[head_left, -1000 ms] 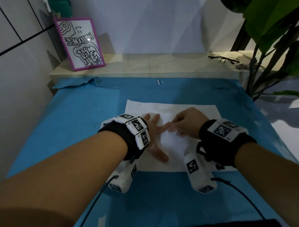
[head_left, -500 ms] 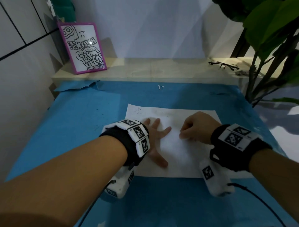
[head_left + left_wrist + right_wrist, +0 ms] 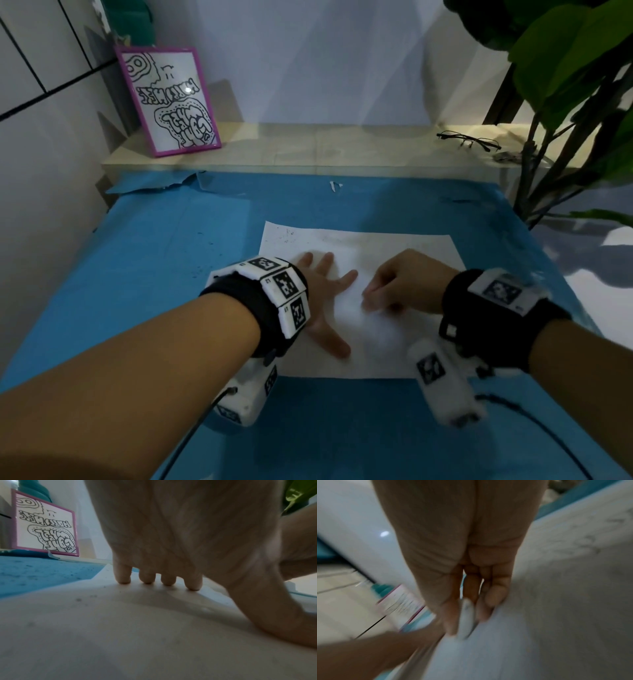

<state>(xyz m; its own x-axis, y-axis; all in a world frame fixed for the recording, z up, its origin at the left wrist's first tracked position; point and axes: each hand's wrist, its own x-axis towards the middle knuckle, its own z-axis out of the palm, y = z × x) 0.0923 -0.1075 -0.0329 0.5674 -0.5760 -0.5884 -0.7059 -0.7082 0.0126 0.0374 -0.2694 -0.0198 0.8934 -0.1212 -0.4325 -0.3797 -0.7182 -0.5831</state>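
A white sheet of paper (image 3: 394, 246) lies on the blue table cover (image 3: 154, 257). My left hand (image 3: 329, 294) lies flat on the sheet's left half with fingers spread; in the left wrist view its fingertips (image 3: 147, 580) press the paper (image 3: 120, 628). My right hand (image 3: 370, 298) is curled over the middle of the sheet, a short gap to the right of the left fingers. In the blurred right wrist view its thumb and fingers (image 3: 494, 596) pinch a small white piece (image 3: 465, 616) against the paper (image 3: 556, 601). I cannot tell what the piece is.
A pink-framed drawing (image 3: 171, 102) leans on the pale ledge (image 3: 308, 147) at the back left. Black glasses (image 3: 469, 140) lie on the ledge's right end. A leafy plant (image 3: 565, 85) stands at the right. A small white scrap (image 3: 334, 186) sits beyond the sheet.
My right hand has slid to the right, away from my left fingertips which it was touching. The left hand has stayed flat on the paper.
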